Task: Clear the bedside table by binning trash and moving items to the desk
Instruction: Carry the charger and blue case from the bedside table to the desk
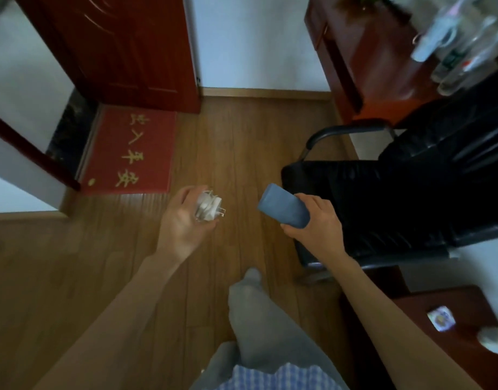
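left hand (183,220) wrapped around white charger (210,208) | right hand (312,220) clasping blue case (283,209), long axis pointing up-left | desk (363,52), blurred, probably ahead-right, nearer right hand

White plastic plug-in charger (207,208) with its cable bundled up around it, prongs poking out to the right, held over the wood floor. Beside it, a smooth blue rounded-rectangular case (283,206), tilted, also held up.

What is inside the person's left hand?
The left hand holds a white plug charger with its prongs pointing right and its cable bundled against it. The palm and fingers cover the rest of the cable.
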`<state>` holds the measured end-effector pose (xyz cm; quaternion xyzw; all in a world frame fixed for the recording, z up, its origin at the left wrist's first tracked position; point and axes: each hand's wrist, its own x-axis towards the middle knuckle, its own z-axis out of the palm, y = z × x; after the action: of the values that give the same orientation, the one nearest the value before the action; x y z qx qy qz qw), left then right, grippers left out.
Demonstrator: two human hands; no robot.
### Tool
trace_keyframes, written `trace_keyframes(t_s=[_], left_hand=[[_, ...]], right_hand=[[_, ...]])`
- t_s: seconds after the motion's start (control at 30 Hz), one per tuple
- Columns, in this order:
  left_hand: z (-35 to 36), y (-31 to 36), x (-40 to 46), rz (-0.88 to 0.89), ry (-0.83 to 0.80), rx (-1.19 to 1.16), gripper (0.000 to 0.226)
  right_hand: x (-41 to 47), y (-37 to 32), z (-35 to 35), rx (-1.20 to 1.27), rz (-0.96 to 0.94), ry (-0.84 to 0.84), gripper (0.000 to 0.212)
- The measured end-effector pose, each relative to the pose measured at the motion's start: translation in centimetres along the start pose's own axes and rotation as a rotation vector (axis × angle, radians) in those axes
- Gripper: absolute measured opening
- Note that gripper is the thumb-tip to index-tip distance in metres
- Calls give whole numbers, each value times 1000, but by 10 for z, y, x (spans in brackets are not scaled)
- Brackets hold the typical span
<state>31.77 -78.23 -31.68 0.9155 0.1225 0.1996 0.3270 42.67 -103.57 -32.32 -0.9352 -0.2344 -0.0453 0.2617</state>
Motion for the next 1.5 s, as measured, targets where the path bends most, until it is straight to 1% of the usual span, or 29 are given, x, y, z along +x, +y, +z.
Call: trace_keyframes(t_s=[0.2,0.33,0.5,0.63,0.93,1.13,1.27,1.4,1.5], left_hand=[[12,-15,95,1,-7,5,62],[24,-18,175,-3,-12,-8,64],[46,-9,280,-7,-19,-35,66],[64,-2,345,19,-28,-62,65],[109,-16,483,32,-175,-106,69],[139,-38,607,106,-299,-114,71],[156,-40,690,205,-366,-100,72],[177,-37,754,273,-417,-131,71],[200,-37,789,314,-472,-116,73]], right_hand=[[96,10,14,20,-22,10,69],[167,22,16,37,21,24,70],[257,43,4,25,80,70,72],[317,64,-5,20,128,107,74],[424,94,3,17,215,163,73],[508,105,23,-13,374,214,74],[557,105,25,-36,497,259,75],[593,107,29,-24,537,359,77],[615,119,33,-53,587,370,77]])
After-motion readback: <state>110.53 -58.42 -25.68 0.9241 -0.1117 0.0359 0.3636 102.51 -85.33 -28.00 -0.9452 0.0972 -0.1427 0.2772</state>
